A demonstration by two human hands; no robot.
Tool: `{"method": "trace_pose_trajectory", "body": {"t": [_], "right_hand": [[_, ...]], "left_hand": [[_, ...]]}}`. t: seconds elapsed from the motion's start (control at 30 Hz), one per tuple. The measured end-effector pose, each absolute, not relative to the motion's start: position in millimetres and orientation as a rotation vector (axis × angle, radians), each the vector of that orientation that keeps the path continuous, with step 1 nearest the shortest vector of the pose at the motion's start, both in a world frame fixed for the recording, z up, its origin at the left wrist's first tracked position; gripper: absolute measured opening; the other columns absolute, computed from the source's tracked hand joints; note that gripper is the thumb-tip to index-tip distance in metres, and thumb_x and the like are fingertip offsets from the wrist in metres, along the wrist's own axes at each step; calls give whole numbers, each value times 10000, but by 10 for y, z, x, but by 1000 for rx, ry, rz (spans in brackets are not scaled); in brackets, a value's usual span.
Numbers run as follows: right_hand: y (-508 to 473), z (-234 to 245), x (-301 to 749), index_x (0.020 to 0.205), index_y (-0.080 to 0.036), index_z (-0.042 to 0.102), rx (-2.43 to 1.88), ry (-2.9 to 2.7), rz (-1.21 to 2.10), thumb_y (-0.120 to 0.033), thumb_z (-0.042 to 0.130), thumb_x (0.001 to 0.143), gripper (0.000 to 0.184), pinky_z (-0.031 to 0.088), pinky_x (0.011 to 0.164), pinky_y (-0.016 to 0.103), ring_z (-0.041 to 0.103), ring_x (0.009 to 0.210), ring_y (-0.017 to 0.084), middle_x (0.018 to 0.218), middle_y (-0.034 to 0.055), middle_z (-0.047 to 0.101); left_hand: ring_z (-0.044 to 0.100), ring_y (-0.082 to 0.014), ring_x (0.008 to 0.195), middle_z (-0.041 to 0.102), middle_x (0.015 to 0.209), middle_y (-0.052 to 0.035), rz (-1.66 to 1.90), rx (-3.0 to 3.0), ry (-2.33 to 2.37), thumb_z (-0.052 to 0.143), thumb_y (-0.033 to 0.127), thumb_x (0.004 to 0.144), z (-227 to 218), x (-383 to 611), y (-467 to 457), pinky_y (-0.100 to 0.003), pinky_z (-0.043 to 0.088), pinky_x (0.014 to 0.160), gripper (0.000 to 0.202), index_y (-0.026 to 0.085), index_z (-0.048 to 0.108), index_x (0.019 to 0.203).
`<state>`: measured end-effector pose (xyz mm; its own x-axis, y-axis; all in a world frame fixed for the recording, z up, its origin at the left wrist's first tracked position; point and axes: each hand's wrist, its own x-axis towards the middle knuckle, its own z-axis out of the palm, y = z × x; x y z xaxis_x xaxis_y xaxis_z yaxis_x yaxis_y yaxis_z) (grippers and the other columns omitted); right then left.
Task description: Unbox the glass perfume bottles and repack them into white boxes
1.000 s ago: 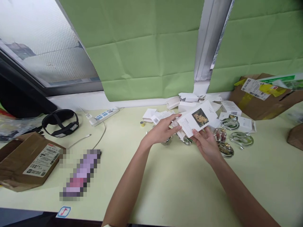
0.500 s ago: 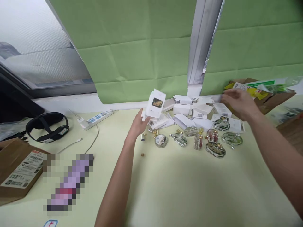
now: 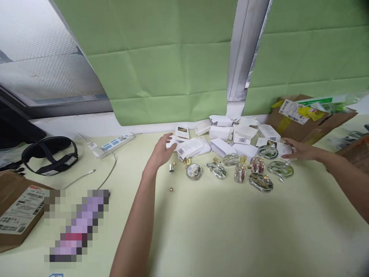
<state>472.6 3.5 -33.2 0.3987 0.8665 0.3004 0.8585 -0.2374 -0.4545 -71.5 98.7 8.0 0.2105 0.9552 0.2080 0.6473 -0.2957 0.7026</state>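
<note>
At the left end of a pile of white paper boxes [image 3: 191, 147], my left hand [image 3: 163, 150] is open, its thumb and fingers apart beside the cartons. A white box with a dark picture [image 3: 182, 132] lies just beyond its fingertips. On the right, my right hand [image 3: 301, 150] is open, fingers and thumb spread around the end of another white box [image 3: 280, 149]. In front of the pile lie several glass perfume-like bottles, among them a round one [image 3: 194, 172], a red-tinted one [image 3: 240, 172] and a flat one [image 3: 261, 182]. A small silver cap [image 3: 171, 167] stands nearby.
A brown carton [image 3: 309, 123] with yellow tape stands at the back right. To the left are a power strip [image 3: 113, 145] with a white cable, a black headset [image 3: 52, 156], another brown carton [image 3: 20, 207] and a pixelated purple object [image 3: 80, 225]. A tiny gold piece [image 3: 171, 189] lies in front.
My left hand has let go of the white picture box, which now lies at the pile's left back. My right hand has come down from near the brown carton to the rightmost white box.
</note>
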Motion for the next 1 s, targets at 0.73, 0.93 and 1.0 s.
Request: {"method": "trace_pose_trajectory", "body": {"t": [0.73,0.93,1.0], "right_hand": [[-531,-785,1670,894,-199,669,-1325,-2083,1168,-515,586,883,327,374,569,259,506,636,136,720,-10,594],[-583,-819,1663,949,-218,681,-1338,-2087,1152,-512,566,903,319,397,609,260,534,692,141,792,4,636],[-600,-837,1650,942,-219,681,-1322,-2097,1153,-504,557,912,312,395,612,262,534,691,140,795,5,641]], "left_hand": [[468,-238,1290,545,1347,-83,777,2677,1127,495,218,948,-1019,-353,92,-430,392,1069,414,251,444,1358],[433,-240,1334,522,1397,-74,800,2665,1135,505,208,937,-1054,-376,85,-437,364,1108,451,259,432,1379],[425,-247,1344,509,1413,-76,793,2661,1142,514,211,930,-1051,-388,91,-448,358,1115,468,264,426,1386]]}}
